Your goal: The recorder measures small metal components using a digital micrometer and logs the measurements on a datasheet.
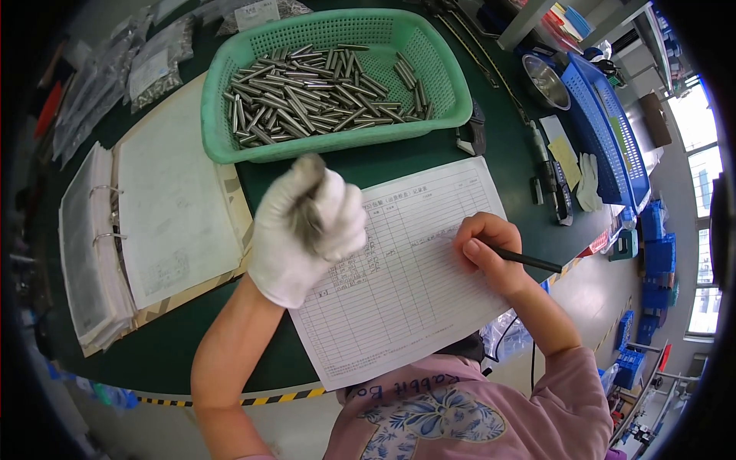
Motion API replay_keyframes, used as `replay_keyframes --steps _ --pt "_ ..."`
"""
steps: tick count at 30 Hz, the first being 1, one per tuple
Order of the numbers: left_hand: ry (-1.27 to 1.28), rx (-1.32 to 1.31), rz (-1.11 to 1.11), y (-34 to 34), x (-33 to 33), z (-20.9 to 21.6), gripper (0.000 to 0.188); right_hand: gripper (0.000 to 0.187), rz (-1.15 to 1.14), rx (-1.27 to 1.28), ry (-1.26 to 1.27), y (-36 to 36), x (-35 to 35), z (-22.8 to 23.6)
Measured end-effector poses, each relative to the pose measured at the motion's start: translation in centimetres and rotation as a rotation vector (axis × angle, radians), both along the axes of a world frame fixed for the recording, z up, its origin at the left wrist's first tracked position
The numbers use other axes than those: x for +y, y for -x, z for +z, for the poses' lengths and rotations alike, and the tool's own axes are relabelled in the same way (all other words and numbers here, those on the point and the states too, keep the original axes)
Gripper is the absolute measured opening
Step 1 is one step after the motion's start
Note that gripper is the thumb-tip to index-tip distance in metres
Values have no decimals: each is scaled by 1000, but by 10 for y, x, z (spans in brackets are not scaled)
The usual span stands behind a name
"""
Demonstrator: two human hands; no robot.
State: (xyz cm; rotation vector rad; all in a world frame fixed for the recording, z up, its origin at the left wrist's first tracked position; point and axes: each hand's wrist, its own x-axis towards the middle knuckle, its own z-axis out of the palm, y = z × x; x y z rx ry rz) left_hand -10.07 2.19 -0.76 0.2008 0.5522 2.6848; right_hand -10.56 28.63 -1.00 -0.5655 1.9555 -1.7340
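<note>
My left hand (303,234), in a white glove with grey smudges, is raised over the left part of a printed form (399,326). Its fingers are curled in; whether anything lies inside them cannot be made out. My bare right hand (491,249) grips a black pen (537,263) and rests on the right half of the form. Handwriting fills some of the form's rows. Just beyond the form stands a green perforated plastic basket (345,144), holding a heap of short metal pins (307,96).
An open ring binder (172,207) lies on the dark green table at left. Bags of small parts (157,69) sit behind it. Toward the right are a digital caliper (562,192), a white glove (589,184), a metal bowl (546,83) and a blue basket (606,123).
</note>
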Motion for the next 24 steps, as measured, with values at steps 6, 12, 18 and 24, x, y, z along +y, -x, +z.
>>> replay_keyframes --steps 6,12,18,24 --pt "-34 -81 92 12 -20 -13 41 18 -91 -130 -19 0 -14 17" --pt "-238 -194 9 13 -15 -25 24 15 28 -188 42 -14 -29 19" --pt "-272 -254 -22 15 -19 -31 23 14 82 -202 67 -14 -35 5" --pt "-231 -202 -33 18 -17 -32 24 9 -46 -16 69 -18 -32 0"
